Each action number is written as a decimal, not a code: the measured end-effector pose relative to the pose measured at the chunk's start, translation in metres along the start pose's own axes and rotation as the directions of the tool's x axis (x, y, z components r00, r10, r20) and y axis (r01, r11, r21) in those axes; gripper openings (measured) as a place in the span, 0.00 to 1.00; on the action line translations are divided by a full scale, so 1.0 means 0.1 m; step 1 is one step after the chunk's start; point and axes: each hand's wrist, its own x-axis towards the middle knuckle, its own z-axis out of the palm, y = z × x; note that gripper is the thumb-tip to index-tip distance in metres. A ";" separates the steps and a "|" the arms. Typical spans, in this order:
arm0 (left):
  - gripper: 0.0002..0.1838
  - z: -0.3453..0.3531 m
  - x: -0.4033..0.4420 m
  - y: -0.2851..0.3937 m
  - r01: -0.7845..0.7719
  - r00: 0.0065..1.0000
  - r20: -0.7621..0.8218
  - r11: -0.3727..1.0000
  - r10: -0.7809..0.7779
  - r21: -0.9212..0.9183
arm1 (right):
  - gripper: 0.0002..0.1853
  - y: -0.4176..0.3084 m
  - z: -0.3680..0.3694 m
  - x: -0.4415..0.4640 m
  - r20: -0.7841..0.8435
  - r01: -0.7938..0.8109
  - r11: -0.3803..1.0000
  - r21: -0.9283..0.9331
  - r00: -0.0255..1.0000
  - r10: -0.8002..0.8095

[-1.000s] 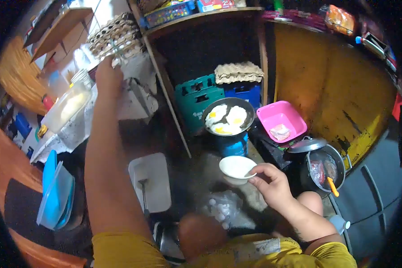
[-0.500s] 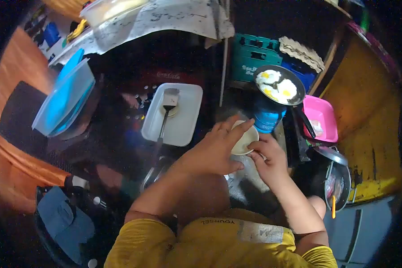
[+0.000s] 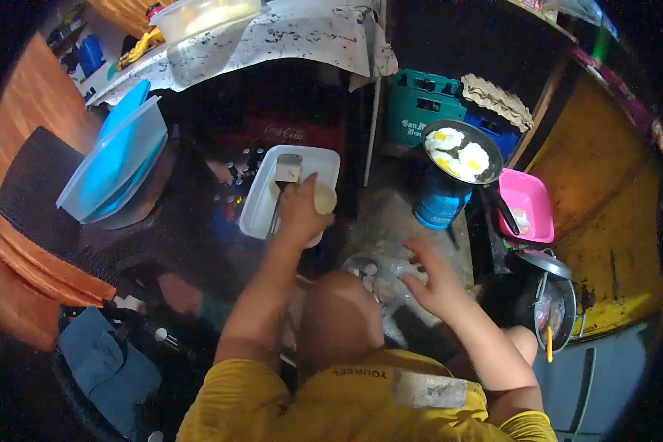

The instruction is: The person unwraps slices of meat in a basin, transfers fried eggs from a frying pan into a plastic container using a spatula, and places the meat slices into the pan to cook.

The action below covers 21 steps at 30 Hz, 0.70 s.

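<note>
Since the frame 0.5 s ago, the bowl (image 3: 325, 199) has travelled from between both hands to the white tray (image 3: 255, 214), carried by the left hand (image 3: 300, 212), while the right hand (image 3: 436, 283) has let go. The 2 hands are now apart: the left is clamped on the bowl, which sits over the right part of the tray; whether it touches the tray, I cannot tell. A spatula (image 3: 288, 169) lies in the tray, its handle partly hidden by the left hand. The right hand has its fingers spread and holds nothing, just beside a clear plastic bag (image 3: 399, 272) with white rounded pieces. Beyond it, a frying pan (image 3: 485, 137) with 3 fried eggs (image 3: 473, 158) rests above a blue canister (image 3: 438, 208), its handle reaching toward a pink basin (image 3: 534, 197).
</note>
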 end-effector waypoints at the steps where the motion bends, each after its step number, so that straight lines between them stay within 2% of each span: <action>1: 0.54 0.04 0.08 -0.09 0.015 0.996 -0.088 0.999 -0.011 0.052 | 0.31 0.05 -0.07 -0.13 -0.002 -0.018 0.998 -0.057 1.000 0.018; 2: 0.54 0.08 0.17 -0.17 0.013 0.996 -0.087 0.999 -0.008 0.047 | 0.31 0.07 -0.15 -0.23 -0.003 -0.021 0.998 -0.062 1.000 0.021; 4: 0.56 0.09 0.33 -0.23 0.038 0.998 -0.058 0.994 -0.032 0.105 | 0.29 0.10 -0.33 -0.44 0.066 -0.301 0.952 -0.048 0.950 0.304; 8: 0.57 0.16 0.62 -0.20 0.038 0.999 -0.022 0.990 -0.036 0.137 | 0.29 0.45 -0.47 -0.81 -0.019 -0.370 0.922 -0.112 0.929 0.370; 10: 0.56 0.21 0.73 -0.16 0.023 1.000 0.006 0.972 -0.025 0.234 | 0.29 0.52 -0.50 -0.90 -0.123 -0.490 0.871 0.041 0.863 0.491; 12: 0.56 0.22 0.77 -0.13 0.027 1.000 0.005 0.965 -0.029 0.260 | 0.28 0.61 -0.51 -0.95 -0.139 -0.507 0.859 0.075 0.848 0.512; 14: 0.56 0.14 0.81 -0.07 0.162 0.986 -0.069 0.954 -0.150 0.251 | 0.28 0.64 -0.52 -0.97 -0.172 -0.529 0.848 0.020 0.834 0.524; 16: 0.54 -0.03 0.79 -0.13 0.182 0.982 -0.089 0.955 -0.165 0.233 | 0.27 0.62 -0.53 -0.99 -0.150 -0.543 0.839 0.032 0.827 0.541; 18: 0.52 -0.13 0.79 -0.30 0.334 0.927 -0.219 0.936 -0.305 0.108 | 0.27 0.62 -0.53 -1.01 -0.127 -0.561 0.827 0.044 0.818 0.562; 19: 0.52 -0.16 0.79 -0.46 0.334 0.929 -0.211 0.935 -0.305 0.116 | 0.27 0.63 -0.53 -1.01 -0.104 -0.563 0.826 0.030 0.820 0.563; 21: 0.52 -0.18 0.80 -0.77 0.154 0.948 -0.282 0.988 -0.149 -0.007 | 0.26 0.68 -0.51 -1.03 -0.076 -0.563 0.827 0.019 0.823 0.562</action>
